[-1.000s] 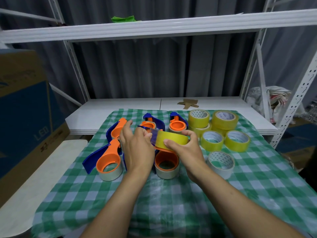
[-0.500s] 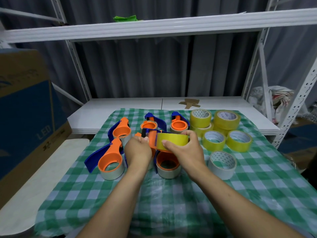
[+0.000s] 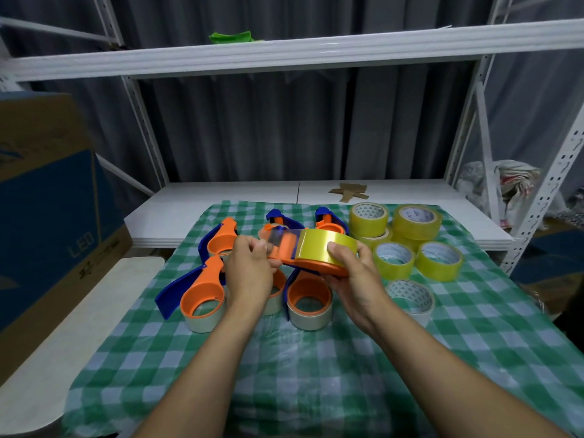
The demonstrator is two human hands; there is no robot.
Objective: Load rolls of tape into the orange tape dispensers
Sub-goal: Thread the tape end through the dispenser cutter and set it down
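My right hand (image 3: 354, 276) grips an orange tape dispenser (image 3: 319, 266) with a yellow tape roll (image 3: 325, 248) seated on it, held above the checked cloth. My left hand (image 3: 251, 267) pinches the free end of a clear strip of tape (image 3: 279, 240) drawn out leftward from that roll. Several orange-and-blue dispensers lie on the cloth below: two at the left (image 3: 202, 295), one under my hands (image 3: 309, 301), two at the back (image 3: 328, 221). Loose yellow rolls (image 3: 439, 260) sit to the right.
A green checked cloth (image 3: 316, 374) covers the table. A pale tape roll (image 3: 410, 298) lies right of my right wrist. A large cardboard box (image 3: 47, 216) stands at the left. White metal shelving (image 3: 284, 52) rises behind, with cardboard scraps (image 3: 349, 191) on its lower shelf.
My left hand has pulled the tape end out to the left, stretching a clear strip from the roll. The dispenser with the roll has risen slightly and tipped more level.
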